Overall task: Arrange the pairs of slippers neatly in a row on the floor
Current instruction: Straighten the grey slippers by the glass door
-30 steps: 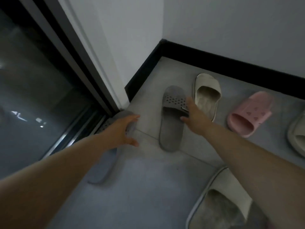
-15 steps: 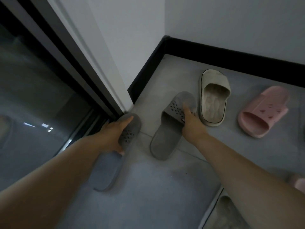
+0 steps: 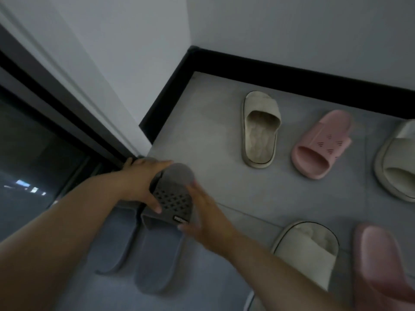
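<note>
1. Two grey foam slide slippers lie side by side and touching in the lower left centre of the frame, on the grey tiled floor (image 3: 224, 171). Their toes point up the frame. They are the left grey slipper (image 3: 114, 243) and the right grey slipper (image 3: 161, 261), whose strap is perforated and carries a small label.
2. The left hand (image 3: 139, 182) lies over the toe end of the left grey slipper. Its fingers stretch out almost straight and its thumb presses on the perforated strap of the right grey slipper. It is spread wide and clasps nothing.
3. The right hand (image 3: 202, 212) lies against the outer side of the right grey slipper's strap, with loosely extended fingers and the thumb near the label. It presses rather than clasps, though blur softens the fingertips.
4. The grey pair sits just beside the dark glass sliding door (image 3: 33, 164) at the left. It lies below the corner where the black skirting board (image 3: 292, 79) meets the white wall (image 3: 134, 63).
5. In the upper centre stands a cream open-toe slipper (image 3: 260, 131), with a pink slotted slipper (image 3: 321, 144) near it on the right. A second cream slipper (image 3: 397, 162) is cut off by the right edge.
6. At the lower right a third cream slipper (image 3: 307, 250) lies just beside a glossy pink slipper (image 3: 379, 265).
</note>
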`<state>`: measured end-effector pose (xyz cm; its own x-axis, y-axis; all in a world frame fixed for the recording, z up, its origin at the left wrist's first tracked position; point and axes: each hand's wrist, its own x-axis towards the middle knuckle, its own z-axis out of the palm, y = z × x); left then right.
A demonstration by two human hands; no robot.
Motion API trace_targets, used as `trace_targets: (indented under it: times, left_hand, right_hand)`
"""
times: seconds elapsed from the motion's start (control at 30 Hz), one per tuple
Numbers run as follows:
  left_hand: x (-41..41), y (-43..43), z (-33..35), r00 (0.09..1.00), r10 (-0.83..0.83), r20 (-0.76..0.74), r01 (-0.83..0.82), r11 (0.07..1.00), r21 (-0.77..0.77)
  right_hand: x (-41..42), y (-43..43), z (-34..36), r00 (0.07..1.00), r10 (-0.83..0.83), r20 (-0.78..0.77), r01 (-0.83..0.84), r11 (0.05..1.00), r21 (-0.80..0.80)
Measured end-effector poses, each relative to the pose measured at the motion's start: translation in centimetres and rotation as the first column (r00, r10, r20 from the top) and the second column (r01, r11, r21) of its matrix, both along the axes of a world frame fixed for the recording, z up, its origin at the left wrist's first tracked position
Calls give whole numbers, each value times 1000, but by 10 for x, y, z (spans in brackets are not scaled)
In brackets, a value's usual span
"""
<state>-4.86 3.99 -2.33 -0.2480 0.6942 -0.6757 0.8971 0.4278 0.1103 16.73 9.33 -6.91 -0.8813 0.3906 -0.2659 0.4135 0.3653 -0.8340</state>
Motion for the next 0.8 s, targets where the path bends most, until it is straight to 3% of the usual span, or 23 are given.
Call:
trace_targets:
  times: [0.13,0.27,0.43,0.6,0.7,0.77,0.8]
  left_hand:
    - [35,28,7,982,32,186,-61,987,148]
    - [99,37,2,925,-12,380,-104,953,283]
    - [189,45,-14,856,-239,458,145,962,232]
    - [213,34,-13,821,-175,544,104,982,158]
    - [215,27,-12,815,-142,562,64,985,157]
    - [218,24,-14,821,-133,556,52,986,158]
    - [220,24,-15,821,-139,553,57,985,163]
  right_hand:
    - [29,111,13,973,-230,31,205,915,347]
    - [41,208,24,910,-385,157,266,829,491]
    - [20,261,21,936,-283,210,147,855,498]
    - [2,275,8,911,-214,352,55,910,412]
    - [8,248,-6,909,-93,405,-110,886,450]
    - [20,229,-17,947,-75,314,-124,813,569]
    - [25,225,-17,972,-145,185,2,791,611]
